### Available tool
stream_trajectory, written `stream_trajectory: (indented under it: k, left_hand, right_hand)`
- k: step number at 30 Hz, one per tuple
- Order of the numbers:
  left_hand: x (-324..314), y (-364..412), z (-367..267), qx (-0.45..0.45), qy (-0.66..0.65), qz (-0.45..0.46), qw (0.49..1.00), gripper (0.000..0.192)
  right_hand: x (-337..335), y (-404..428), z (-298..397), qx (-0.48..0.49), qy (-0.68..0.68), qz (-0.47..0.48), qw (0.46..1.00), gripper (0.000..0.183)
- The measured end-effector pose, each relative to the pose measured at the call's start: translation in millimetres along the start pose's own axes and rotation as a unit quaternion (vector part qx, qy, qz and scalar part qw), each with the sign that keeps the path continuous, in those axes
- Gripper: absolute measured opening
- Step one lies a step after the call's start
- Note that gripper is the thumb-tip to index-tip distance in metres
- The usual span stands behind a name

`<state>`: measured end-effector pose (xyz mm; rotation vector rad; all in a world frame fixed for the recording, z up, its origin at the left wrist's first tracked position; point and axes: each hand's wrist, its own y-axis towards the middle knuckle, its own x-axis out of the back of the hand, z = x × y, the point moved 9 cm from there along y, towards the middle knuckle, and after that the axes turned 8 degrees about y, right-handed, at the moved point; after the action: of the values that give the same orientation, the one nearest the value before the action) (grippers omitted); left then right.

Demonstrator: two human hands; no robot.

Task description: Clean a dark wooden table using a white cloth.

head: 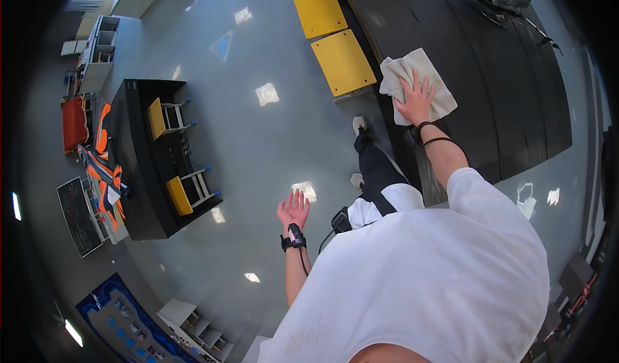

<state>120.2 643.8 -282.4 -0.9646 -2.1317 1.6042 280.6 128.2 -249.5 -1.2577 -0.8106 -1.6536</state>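
My right hand point(417, 97) presses palm down on a folded white cloth point(442, 103), fingers spread and the cloth creased around the thumb. Beneath the cloth is the near left edge of a large black table point(464, 135). A dark band and a thin loop circle the right wrist. Away from the table, my left hand point(293, 210) hangs over the grey floor, palm up and fingers extended, touching nothing. A small black device point(296, 236) with a cable is strapped to the left wrist. A model helicopter point(498, 0) rests on the table's far right part.
Two yellow stool seats point(343, 62) stand against the table's left side. Across the floor, a black workbench point(140, 169) carries an orange model aircraft point(104, 169), with yellow stools point(180, 196) tucked under it. A black pouch point(341, 219) with a cable hangs at my waist.
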Motion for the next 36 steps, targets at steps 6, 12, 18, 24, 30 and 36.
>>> stream_trajectory:
  k: [6, 12, 18, 24, 30, 36]
  left_hand:
    - [-89, 10, -16, 0.012, -0.026, 0.019, 0.999, 0.053]
    - [-219, 20, 12, 0.060, 0.033, 0.111, 0.991, 0.050]
    - [-350, 11, 63, 0.119, 0.140, 0.247, 0.952, 0.052]
    - [-415, -3, 70, 0.123, 0.156, 0.311, 0.929, 0.055]
    - [-400, -2, 32, 0.104, 0.151, 0.296, 0.937, 0.055]
    - [-336, 26, -34, 0.080, 0.111, 0.240, 0.961, 0.055]
  right_hand:
    - [1, 54, 17, 0.023, -0.006, 0.018, 1.000, 0.074]
    - [12, 83, 27, 0.023, 0.008, 0.011, 1.000, 0.074]
    - [7, 108, 38, 0.045, 0.028, 0.024, 0.998, 0.074]
    - [7, 176, 62, 0.080, 0.011, 0.011, 0.997, 0.072]
    - [3, 253, 71, 0.052, -0.017, 0.012, 0.998, 0.071]
    - [7, 262, 68, 0.035, -0.007, -0.029, 0.999, 0.069]
